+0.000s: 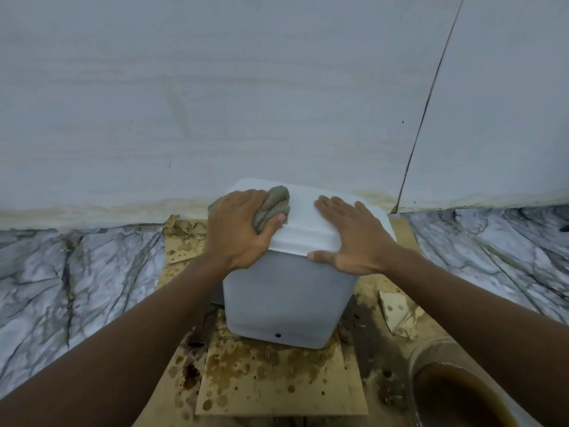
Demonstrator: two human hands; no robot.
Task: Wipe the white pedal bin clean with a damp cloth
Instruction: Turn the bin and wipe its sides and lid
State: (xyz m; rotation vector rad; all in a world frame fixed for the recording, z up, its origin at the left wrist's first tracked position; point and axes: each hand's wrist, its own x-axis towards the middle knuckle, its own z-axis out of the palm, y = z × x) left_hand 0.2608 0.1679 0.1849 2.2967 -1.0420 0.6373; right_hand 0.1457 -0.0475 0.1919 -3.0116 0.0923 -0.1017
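The white pedal bin is stood on stained cardboard, close up against the white wall. A marble floor is seen on both sides. The lid is shut.

A grey-green cloth is bunched up and gripped by the left hand. The fingers are curled round it, and it is pressed onto the left part of the lid. The right hand is laid flat on the right part of the lid, with the fingers straight and the thumb set along the front edge. Nothing is held in it. That hand is judged to be steadying the bin.

The top is the part being wiped. The front and sides are judged to be left to do.

A tub of brown water is stood at the near right, by the right arm. It could be knocked by an elbow and spilled over the cardboard. Brown streaks could be left on the white plastic if the cloth is dipped in that water. The bin could be tipped or slid if it is pushed too hard from one side. A dark part is seen low at the bin's left. It may be the pedal, but it is mostly hidden. If it is pressed by mistake, the lid could be popped up under the hands.
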